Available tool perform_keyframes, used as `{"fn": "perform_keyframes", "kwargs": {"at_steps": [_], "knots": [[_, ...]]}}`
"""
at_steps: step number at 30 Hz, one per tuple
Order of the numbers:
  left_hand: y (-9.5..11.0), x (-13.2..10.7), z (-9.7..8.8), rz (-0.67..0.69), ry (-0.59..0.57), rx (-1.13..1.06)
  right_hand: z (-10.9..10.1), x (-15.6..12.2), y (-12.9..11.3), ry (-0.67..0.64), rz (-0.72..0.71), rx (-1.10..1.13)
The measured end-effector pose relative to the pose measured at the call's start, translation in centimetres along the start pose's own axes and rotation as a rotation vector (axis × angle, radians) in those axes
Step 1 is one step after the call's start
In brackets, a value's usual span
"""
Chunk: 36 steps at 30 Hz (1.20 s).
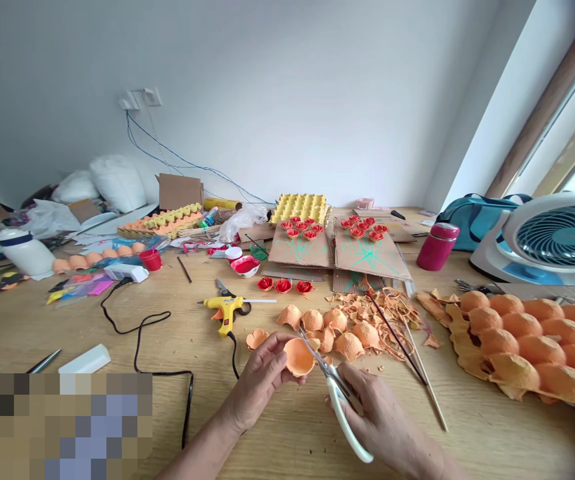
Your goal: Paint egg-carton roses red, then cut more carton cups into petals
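L hand (267,363) sits just btm of ctr, half curled, w/ thumb (275,365) bent in on the near side, index reaching along the top & other fingertips tucked below, in a light pinch. L wrist (237,412) runs roughly in line w/ the bare L forearm (200,443), which slants up from the btm edge. R hand (375,407), lower R of ctr, is back-up, fingers curled in a grip; thumb bend hard to tell, partly hidden. R forearm (432,459) slants in from btm R, also bare. Hands near, not touching.
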State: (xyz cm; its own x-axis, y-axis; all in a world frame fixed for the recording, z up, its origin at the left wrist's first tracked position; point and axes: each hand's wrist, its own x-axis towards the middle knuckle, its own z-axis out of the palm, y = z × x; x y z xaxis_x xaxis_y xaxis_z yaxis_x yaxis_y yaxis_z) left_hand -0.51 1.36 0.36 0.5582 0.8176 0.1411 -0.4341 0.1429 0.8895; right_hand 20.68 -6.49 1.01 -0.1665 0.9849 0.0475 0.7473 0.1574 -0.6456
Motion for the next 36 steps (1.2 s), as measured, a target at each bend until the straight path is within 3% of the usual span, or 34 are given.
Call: {"fn": "perform_keyframes", "kwargs": {"at_steps": [6, 12, 26, 36], "knots": [[0.0, -0.2, 0.1, -0.007, -0.081, 0.098, 0.0, 0.0, 0.0, 0.008, -0.036, -0.051], [-0.3, -0.1, 0.1, -0.035, -0.065, 0.000, -0.1, -0.2, -0.2, -0.022, -0.018, -0.016], [-0.6, 0.0, 0.2, -0.014, 0.099, -0.106, 0.8, 0.0, 0.2, -0.024, 0.046, 0.094], [2.7, 0.7, -0.7, 0.158, 0.286, -0.084, 0.8, 0.9, 1.4, 0.107, 0.097, 0.483]]}}
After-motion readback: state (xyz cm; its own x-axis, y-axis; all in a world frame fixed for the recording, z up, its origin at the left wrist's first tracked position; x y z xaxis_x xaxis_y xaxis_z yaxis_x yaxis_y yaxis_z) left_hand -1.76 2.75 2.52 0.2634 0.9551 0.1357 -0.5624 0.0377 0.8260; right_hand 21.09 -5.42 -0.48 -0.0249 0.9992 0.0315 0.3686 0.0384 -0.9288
